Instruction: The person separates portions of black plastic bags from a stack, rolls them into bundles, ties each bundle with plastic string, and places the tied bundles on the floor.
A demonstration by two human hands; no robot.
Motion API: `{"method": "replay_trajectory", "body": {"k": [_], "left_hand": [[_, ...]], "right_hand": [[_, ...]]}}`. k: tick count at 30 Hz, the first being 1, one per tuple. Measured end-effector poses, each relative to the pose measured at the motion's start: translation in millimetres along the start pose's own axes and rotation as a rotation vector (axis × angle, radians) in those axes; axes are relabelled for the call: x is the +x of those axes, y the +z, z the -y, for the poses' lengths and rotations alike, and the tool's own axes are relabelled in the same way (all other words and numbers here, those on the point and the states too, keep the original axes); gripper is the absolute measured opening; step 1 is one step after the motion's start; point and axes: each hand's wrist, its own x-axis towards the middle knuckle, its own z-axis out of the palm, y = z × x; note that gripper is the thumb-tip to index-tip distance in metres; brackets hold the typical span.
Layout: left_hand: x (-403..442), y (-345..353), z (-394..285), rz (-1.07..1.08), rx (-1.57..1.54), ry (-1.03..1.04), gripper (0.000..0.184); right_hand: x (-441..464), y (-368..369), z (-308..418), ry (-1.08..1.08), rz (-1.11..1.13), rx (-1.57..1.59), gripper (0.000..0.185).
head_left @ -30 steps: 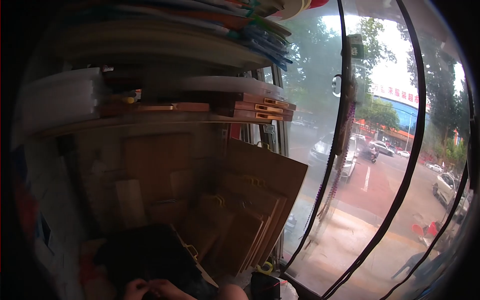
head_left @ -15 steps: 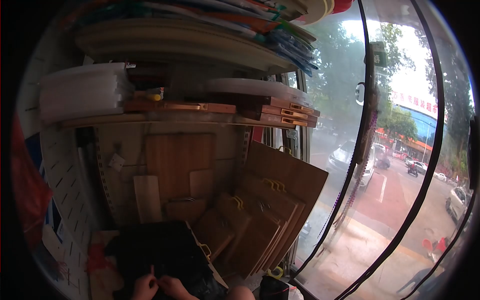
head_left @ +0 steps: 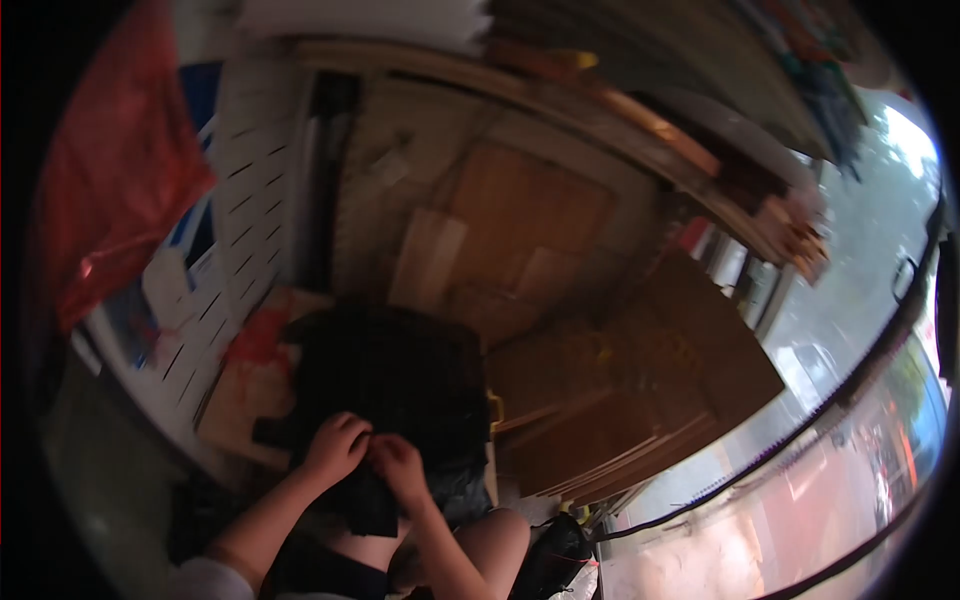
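My left hand (head_left: 338, 446) and my right hand (head_left: 398, 468) are close together over my lap, fingers curled inward and almost touching. A dark piece that looks like black cloth (head_left: 373, 508) hangs between and below them, and both hands seem to grip its upper edge. Behind them a large black heap (head_left: 390, 370), which may be fabric or a bag, covers a surface. Blur and darkness hide its details and the exact spot pinched by the fingers.
Brown wooden boards (head_left: 600, 430) lean to the right. A shelf (head_left: 560, 105) runs above. At left are a slotted white panel (head_left: 235, 200) and a red sheet (head_left: 120, 170). A black bag (head_left: 555, 560) sits beside my knee, near the glass front (head_left: 700, 545).
My view has swung down and left and tilted, so my forearms and knees now show. My left hand has turned back-up, its raised finger now curled in. Both hands stay close together.
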Motion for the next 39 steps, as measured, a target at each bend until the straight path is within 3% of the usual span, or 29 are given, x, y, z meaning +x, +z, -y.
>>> {"method": "replay_trajectory", "body": {"k": [7,10,12,14,15,17,18,20,22,25,26,28,30,32,34,36,39], "left_hand": [[-15.7,3.0,13.8,-0.005,0.032,0.040,0.008],[-13.5,-0.6,21.7,0.004,0.229,0.050,0.009],[-17.9,1.7,29.4,-0.007,0.359,0.061,0.009],[-22.9,7.1,30.2,0.011,0.343,0.001,0.013],[-23.1,6.3,28.6,-0.048,0.259,-0.048,0.016],[-24.7,-5.7,17.2,-0.173,0.096,-0.152,0.021],[-31.2,-12.4,12.4,-0.097,-0.036,-0.301,0.025],[-51.7,-18.0,2.7,0.054,-0.307,-0.596,0.032],[-69.4,-13.3,1.0,0.079,-0.354,-0.627,0.038],[-90.8,-7.9,4.1,0.087,-0.439,-0.650,0.045],[-96.7,-6.1,8.2,0.110,-0.687,-0.744,0.045],[-103.6,-10.4,9.7,0.156,-1.185,-0.912,0.044],[-107.6,-29.9,5.7,0.299,-1.214,-0.957,0.043],[-109.6,-51.3,-2.2,0.411,-1.217,-0.992,0.045],[-123.6,-66.4,5.1,0.644,-1.085,-0.868,0.053],[-140.9,-80.8,9.1,0.722,-1.080,-0.802,0.059],[-175.9,-103.4,18.1,0.834,-1.153,-0.995,0.067]], "right_hand": [[-7.2,-0.2,19.2,0.109,0.107,0.168,0.018],[-15.9,1.9,30.3,-0.043,0.016,-0.262,0.015],[-17.9,-4.9,8.9,-0.265,-0.147,-0.550,0.017],[-21.7,-2.3,4.1,-0.363,-0.235,-0.743,0.021],[-26.2,-0.5,4.7,-0.285,-0.245,-0.753,0.025],[-33.1,2.9,15.9,-0.385,-0.320,-0.819,0.028],[-36.8,4.7,19.8,-0.435,-0.360,-0.851,0.030],[-49.7,9.7,16.4,-0.292,-0.341,-0.713,0.038],[-55.5,12.3,14.5,-0.262,-0.341,-0.602,0.042],[-61.4,10.0,13.7,0.084,-0.194,-0.200,0.048],[-61.5,10.3,13.8,0.208,-0.138,-0.035,0.050],[-60.4,8.7,12.6,0.344,0.016,0.007,0.039],[-61.8,3.8,15.7,0.455,0.144,0.050,0.036],[-62.3,7.0,10.6,0.436,0.018,0.189,0.041],[-61.5,14.2,20.0,0.462,-0.136,0.286,0.042],[-61.3,14.7,19.0,0.417,-0.190,0.349,0.027],[-73.2,24.4,12.7,0.484,-0.075,0.291,0.024]]}}
